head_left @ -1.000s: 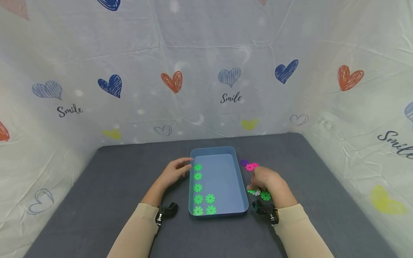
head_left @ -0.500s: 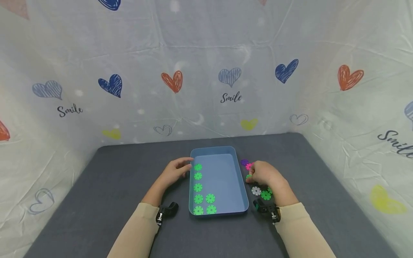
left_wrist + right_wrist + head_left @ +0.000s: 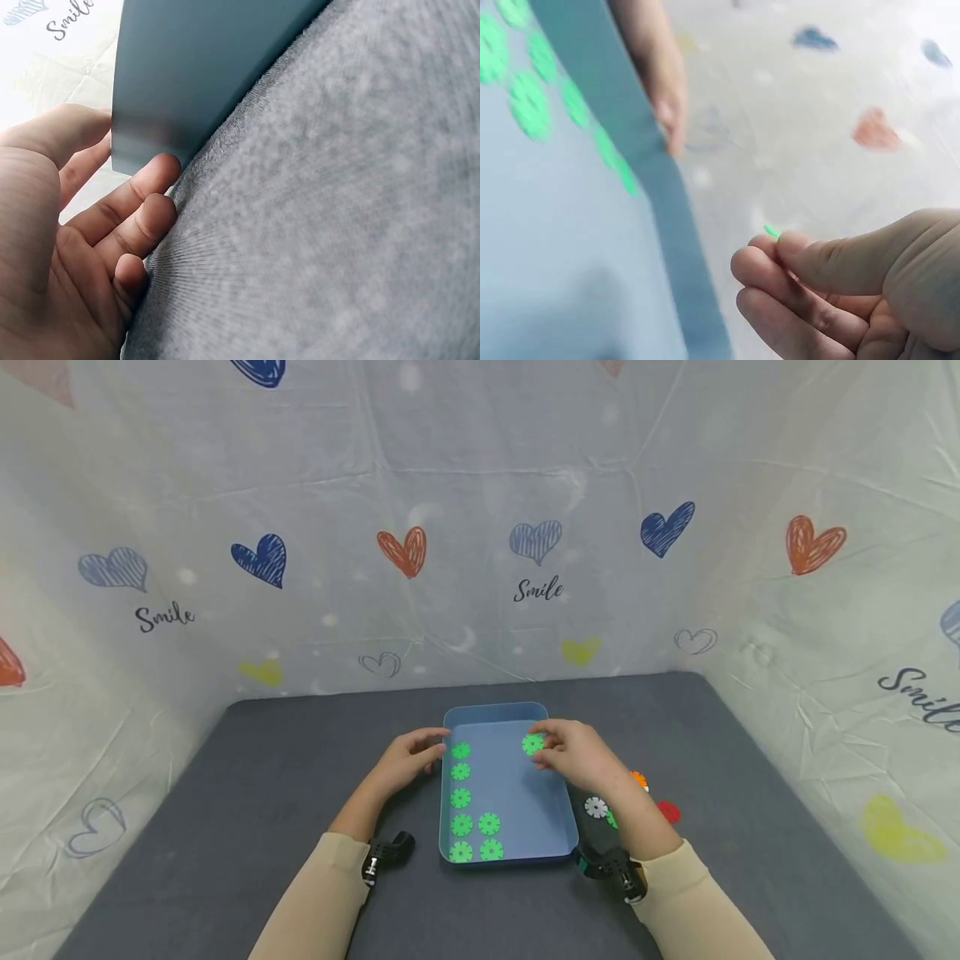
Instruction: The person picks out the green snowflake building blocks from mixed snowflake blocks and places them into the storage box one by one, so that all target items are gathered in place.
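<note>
A blue rectangular tray (image 3: pixel 517 793) stands on the grey cloth, with several green notched discs (image 3: pixel 461 797) lined up along its left side. Two more green discs (image 3: pixel 491 836) form a second column at the near end. My right hand (image 3: pixel 581 756) is over the tray's far right part, pinching a green notched disc (image 3: pixel 532 743) between thumb and fingers. In the right wrist view only a thin green edge (image 3: pixel 771 230) of that disc shows past the fingertips. My left hand (image 3: pixel 405 760) touches the outside of the tray's left wall (image 3: pixel 202 67), its fingers relaxed and holding nothing.
Right of the tray, partly under the right forearm, lie a white disc (image 3: pixel 596 807), a red disc (image 3: pixel 669 812) and an orange disc (image 3: pixel 639 778). A green one (image 3: pixel 612 819) peeks out beside the white. A heart-printed sheet (image 3: pixel 465 610) hangs behind the table.
My right hand took a green disc from the loose discs on the right and carried it up and left over the tray. The left hand has stayed at the tray's left wall.
</note>
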The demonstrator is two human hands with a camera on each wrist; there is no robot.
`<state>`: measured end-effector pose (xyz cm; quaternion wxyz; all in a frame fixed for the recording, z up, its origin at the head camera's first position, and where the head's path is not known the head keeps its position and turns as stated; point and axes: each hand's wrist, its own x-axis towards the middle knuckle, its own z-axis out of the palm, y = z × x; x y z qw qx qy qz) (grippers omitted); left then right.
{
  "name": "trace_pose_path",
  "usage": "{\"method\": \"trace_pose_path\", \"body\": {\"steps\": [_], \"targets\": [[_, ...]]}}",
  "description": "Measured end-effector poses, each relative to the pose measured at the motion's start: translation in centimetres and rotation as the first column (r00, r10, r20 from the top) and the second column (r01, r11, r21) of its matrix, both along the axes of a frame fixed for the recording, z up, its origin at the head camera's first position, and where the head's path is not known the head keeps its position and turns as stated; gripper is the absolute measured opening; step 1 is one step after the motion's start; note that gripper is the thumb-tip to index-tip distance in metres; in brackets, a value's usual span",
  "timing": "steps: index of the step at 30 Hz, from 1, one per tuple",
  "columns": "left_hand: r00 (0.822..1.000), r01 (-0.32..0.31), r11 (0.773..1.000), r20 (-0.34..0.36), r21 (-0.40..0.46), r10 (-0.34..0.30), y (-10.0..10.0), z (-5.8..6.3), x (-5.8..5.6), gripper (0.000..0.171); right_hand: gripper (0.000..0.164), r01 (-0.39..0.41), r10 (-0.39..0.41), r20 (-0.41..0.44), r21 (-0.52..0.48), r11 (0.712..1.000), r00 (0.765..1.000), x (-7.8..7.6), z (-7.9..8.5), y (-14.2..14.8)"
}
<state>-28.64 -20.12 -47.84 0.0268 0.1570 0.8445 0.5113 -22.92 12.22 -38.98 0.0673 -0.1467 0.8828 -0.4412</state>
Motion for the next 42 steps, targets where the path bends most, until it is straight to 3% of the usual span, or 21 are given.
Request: {"method": "trace_pose_path", "body": {"steps": [2,5,11,14,21,28,35,39,42], "targets": [[1.0,0.002,1.0,0.001,0.001,-0.002,-0.1,-0.1,0.0,0.038,0.039,-0.042,0.042,-0.014,0.025,0.999,0.999,0.3,-0.7,-1.4],[1.0,0.005,1.0,0.0,0.005,-0.005,-0.2,-0.2,0.1,0.038,0.032,-0.1,0.11,-0.065,0.138,0.985,0.992,0.7,-2.0,-3.0],[1.0,0.004,1.0,-0.003,0.009,-0.004,-0.1,-0.2,0.1,0.038,0.026,-0.164,0.236,-0.15,0.382,0.91,0.96,1.2,-4.1,-4.6],[1.0,0.002,1.0,-0.002,0.014,-0.002,0.0,-0.1,0.0,0.039,0.024,-0.143,0.244,-0.198,0.418,0.897,0.949,1.3,-4.7,-5.1],[1.0,0.017,1.0,-0.003,0.026,-0.016,-0.1,0.0,-0.2,0.039,0.022,-0.102,0.23,-0.278,0.407,0.908,0.933,1.6,-5.3,-6.2],[1.0,0.027,0.999,-0.006,0.028,-0.027,0.1,-0.3,0.0,0.039,0.027,-0.178,0.262,-0.217,0.34,0.923,0.94,1.7,-4.2,-5.3],[1.0,0.03,0.999,0.004,0.043,-0.03,0.1,-0.4,0.1,0.039,0.027,-0.133,0.194,-0.189,0.296,0.946,0.963,1.5,-1.3,-1.5],[1.0,0.011,0.999,-0.002,0.047,-0.01,-0.1,-0.2,0.0,0.037,0.028,-0.136,0.204,-0.183,0.325,0.936,0.962,1.4,-0.6,1.6],[1.0,0.006,1.0,0.006,0.029,-0.007,0.0,-0.2,-0.1,0.038,0.021,-0.113,0.197,-0.179,0.395,0.912,0.964,1.8,-0.7,4.2]]}}
